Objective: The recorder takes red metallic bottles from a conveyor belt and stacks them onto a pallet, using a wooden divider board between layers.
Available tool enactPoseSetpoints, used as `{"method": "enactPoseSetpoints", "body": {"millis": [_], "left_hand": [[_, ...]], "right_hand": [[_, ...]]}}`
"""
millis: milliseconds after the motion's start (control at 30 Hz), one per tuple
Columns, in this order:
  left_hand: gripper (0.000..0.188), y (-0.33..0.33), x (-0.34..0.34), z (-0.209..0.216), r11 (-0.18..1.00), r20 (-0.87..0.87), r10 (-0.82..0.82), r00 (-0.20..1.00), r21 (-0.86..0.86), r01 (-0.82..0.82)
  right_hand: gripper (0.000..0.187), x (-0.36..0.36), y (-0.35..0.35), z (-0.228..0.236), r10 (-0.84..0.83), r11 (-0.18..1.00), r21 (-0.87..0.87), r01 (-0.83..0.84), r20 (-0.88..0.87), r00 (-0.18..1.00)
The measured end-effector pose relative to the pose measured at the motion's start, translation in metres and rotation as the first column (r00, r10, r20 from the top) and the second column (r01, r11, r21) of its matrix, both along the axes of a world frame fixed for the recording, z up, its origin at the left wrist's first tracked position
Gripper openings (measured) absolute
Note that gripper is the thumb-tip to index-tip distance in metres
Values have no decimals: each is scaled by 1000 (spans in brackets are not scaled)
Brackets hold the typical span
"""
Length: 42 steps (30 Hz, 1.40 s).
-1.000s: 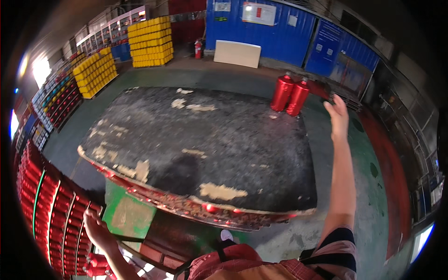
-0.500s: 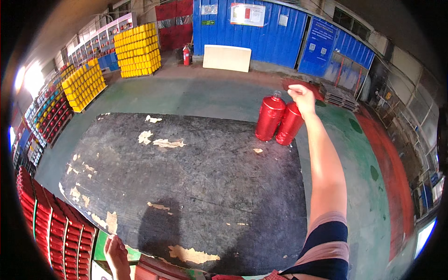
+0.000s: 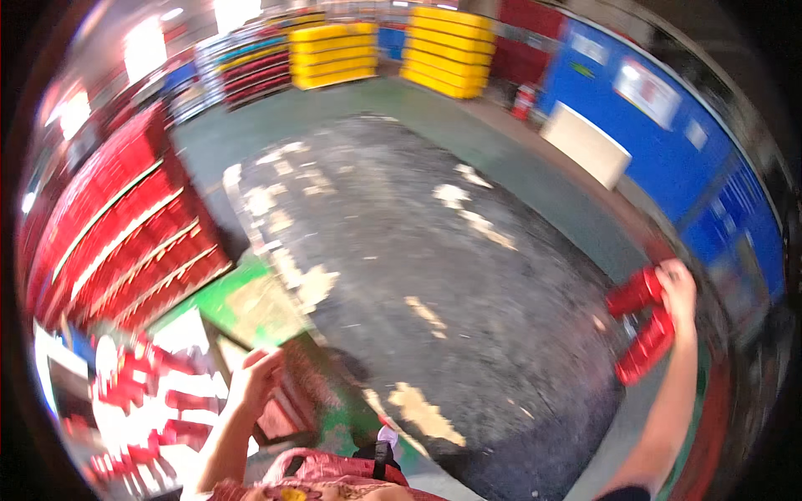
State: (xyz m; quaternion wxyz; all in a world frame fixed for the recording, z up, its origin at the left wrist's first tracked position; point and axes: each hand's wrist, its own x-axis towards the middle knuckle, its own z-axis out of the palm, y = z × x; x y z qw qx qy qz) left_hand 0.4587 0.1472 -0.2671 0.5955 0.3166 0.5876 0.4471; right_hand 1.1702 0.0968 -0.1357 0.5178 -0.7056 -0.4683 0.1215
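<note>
Since half a second ago the view has swung left and tilted: the two red cylinders (image 3: 639, 326), then upper centre, now sit at the far right. The right hand (image 3: 678, 288) has come down onto their tops, fingers curled over them. The left hand (image 3: 255, 380) hangs loosely spread above a blurred red rack (image 3: 288, 401). Motion blur smears the cylinders; their long axes run lower left to upper right, tops toward the hand.
</note>
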Motion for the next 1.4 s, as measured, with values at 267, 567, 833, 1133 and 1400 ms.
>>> {"method": "enactPoseSetpoints", "body": {"millis": [267, 567, 833, 1133, 1400], "left_hand": [[14, -67, -132, 5, 963, 75, -217, 973, 179, 201], [67, -160, -312, 53, 516, -360, -437, 824, 650, 558], [100, -273, -459, 61, 684, -706, -200, 680, 396, 612], [90, -383, -522, 31, 943, -424, 169, 890, 332, -21], [87, -536, -650, -6, 539, -324, 838, 438, 377, -753]], "right_hand": [[23, -182, -48, 28, 166, 969, 81, -234, 492, 855], [24, -673, -120, 43, 656, 753, -205, -625, 170, 735], [27, -952, -142, -65, 995, 42, 17, -999, -86, 41], [48, -1053, -156, -78, 919, -358, -25, -933, -185, -348], [29, -1111, -176, -98, 889, -414, 156, -897, -144, -435]]}}
